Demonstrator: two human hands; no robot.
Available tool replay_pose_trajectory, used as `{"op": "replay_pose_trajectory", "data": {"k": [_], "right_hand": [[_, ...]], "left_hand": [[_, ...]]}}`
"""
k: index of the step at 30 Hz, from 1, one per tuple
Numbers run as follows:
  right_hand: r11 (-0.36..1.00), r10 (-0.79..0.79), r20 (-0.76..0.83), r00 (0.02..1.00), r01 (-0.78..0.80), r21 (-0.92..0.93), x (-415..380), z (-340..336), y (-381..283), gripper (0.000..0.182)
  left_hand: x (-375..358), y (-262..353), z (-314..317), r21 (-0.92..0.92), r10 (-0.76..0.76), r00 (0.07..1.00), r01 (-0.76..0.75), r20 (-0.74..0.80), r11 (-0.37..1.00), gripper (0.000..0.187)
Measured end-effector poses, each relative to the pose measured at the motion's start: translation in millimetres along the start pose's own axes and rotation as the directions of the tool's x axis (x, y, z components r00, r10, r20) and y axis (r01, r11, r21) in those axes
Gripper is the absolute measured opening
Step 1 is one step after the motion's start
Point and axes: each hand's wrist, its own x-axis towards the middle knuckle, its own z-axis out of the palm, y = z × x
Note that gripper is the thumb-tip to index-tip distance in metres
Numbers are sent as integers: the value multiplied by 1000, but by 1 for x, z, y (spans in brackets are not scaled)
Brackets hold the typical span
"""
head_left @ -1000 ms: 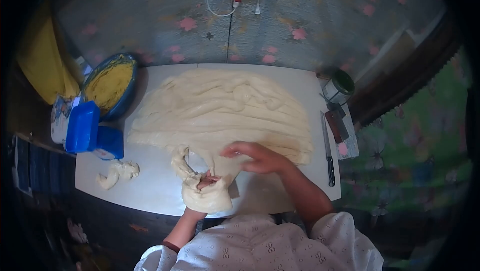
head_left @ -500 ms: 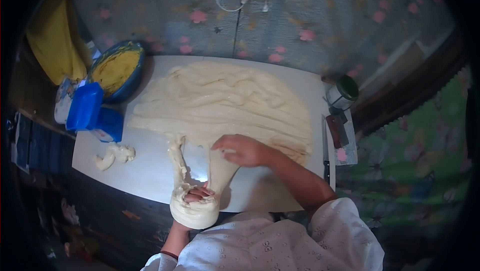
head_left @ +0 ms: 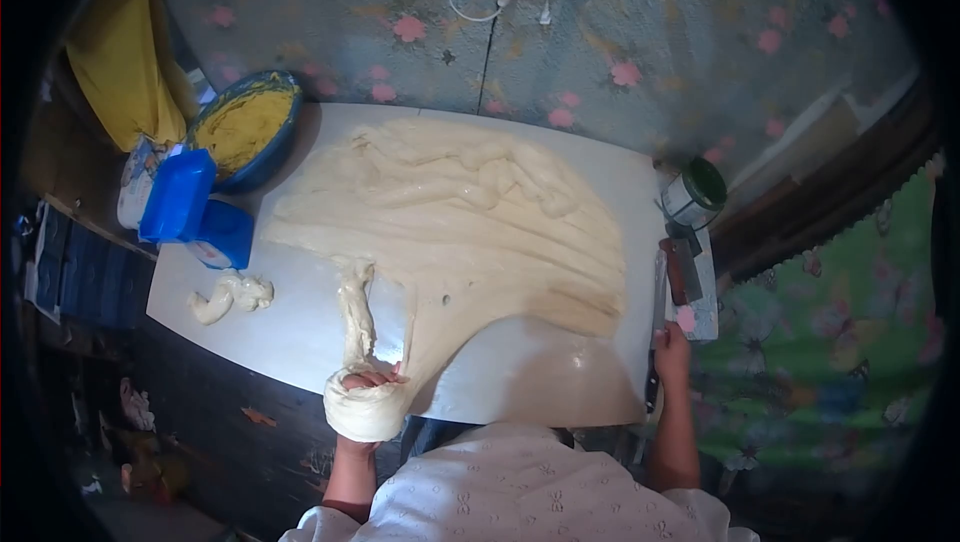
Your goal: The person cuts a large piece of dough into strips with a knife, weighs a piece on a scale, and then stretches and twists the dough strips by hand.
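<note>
A sheet of pale, stretchy dough (head_left: 470, 232) covers much of the white table, with folds along its back half and small holes near the front. Its front end hangs toward me as a thick roll wrapped around my left hand (head_left: 372, 379). The fingers of that hand show through the middle of the roll, gripping the dough. At the table's right edge, my right hand (head_left: 674, 344) is closed around a knife (head_left: 659, 287); the blade points away from me and the dark handle shows below the fingers. Part of the grip is hidden.
A blue bowl of yellow filling (head_left: 245, 127) stands at the back left, beside an open blue plastic box (head_left: 180, 197). Dough scraps (head_left: 235, 294) lie at the left. A tin can (head_left: 697, 192) and a brown-handled scraper-like tool (head_left: 681, 272) sit at the right.
My right hand has left the dough's front part and moved right to the knife, which has shifted slightly toward me. My left hand still holds the dough roll, now slightly further left.
</note>
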Motion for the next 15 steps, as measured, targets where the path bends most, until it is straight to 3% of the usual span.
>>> {"op": "replay_pose_trajectory", "data": {"k": [1,3,4,5,6,7,8,10,11,13,14,15], "right_hand": [[1000,-14,-6,1000,14,3,7,5,2,31],[887,53,95,994,-91,453,7,-19,-69,24],[889,-174,93,980,116,442,12,-34,-133,23],[889,-232,251,940,100,447,13,-38,-177,26],[937,-297,430,853,173,304,19,-35,-219,26],[837,-546,415,728,496,231,21,-21,-249,25],[640,-767,250,591,677,363,19,-8,-270,24],[377,-868,403,291,913,154,27,11,-298,28],[387,-867,398,301,909,156,38,18,-286,28],[297,-953,159,259,901,315,68,20,-230,35],[379,-912,255,321,898,223,85,3,-194,40],[525,-652,598,466,847,-88,86,-40,-187,42]], "left_hand": [[2,-2,1,25,39,998,-40,50,999,10],[-2,-5,-2,5,28,999,-29,47,1000,10],[-4,-5,0,50,8,1000,-8,13,999,10],[-3,-6,1,96,-5,1000,6,-15,995,11],[-2,-5,2,98,-4,1000,5,-9,995,11],[0,-2,3,127,2,1000,-4,16,992,12],[1,1,5,156,8,999,-14,39,988,13],[1,6,10,140,36,999,-38,14,989,13],[0,10,12,121,57,998,-55,-13,991,14],[2,20,13,161,66,998,-66,7,985,13],[-1,22,8,66,57,998,-56,-6,996,13],[-5,22,3,-35,48,999,-48,-24,998,13]]}}
